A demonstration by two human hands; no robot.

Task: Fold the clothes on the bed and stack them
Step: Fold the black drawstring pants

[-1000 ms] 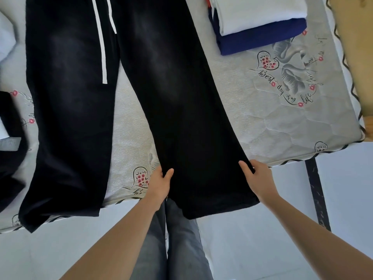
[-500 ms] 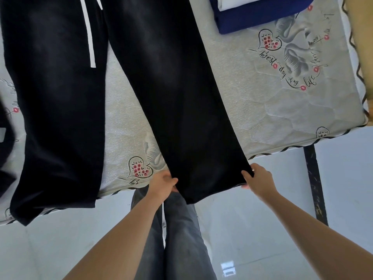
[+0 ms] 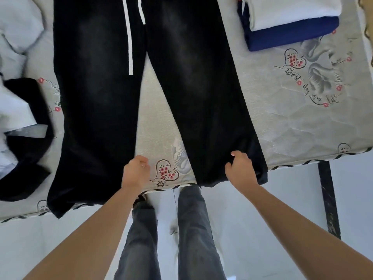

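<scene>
Black pants (image 3: 96, 102) with a white drawstring (image 3: 130, 43) lie spread on the mattress (image 3: 302, 128), legs pointing toward me. My right hand (image 3: 241, 170) grips the hem of the right leg (image 3: 203, 102) at the bed's near edge, and the fabric bunches beside its fingers. My left hand (image 3: 136, 171) hovers with curled fingers between the two legs, at the inner edge of the left leg. I see no cloth in it. A folded stack (image 3: 290, 23), white on navy, sits at the far right.
Unfolded white clothing (image 3: 18, 31) and a black garment (image 3: 26, 150) lie at the left of the bed. My legs in grey jeans (image 3: 191, 229) stand on the pale floor against the bed's edge. A dark bed leg (image 3: 329, 199) drops at the right.
My left hand let go of the right leg's inner hem and moved left. My right hand shifted along that hem toward its middle, and the hem now lies closer to the mattress edge.
</scene>
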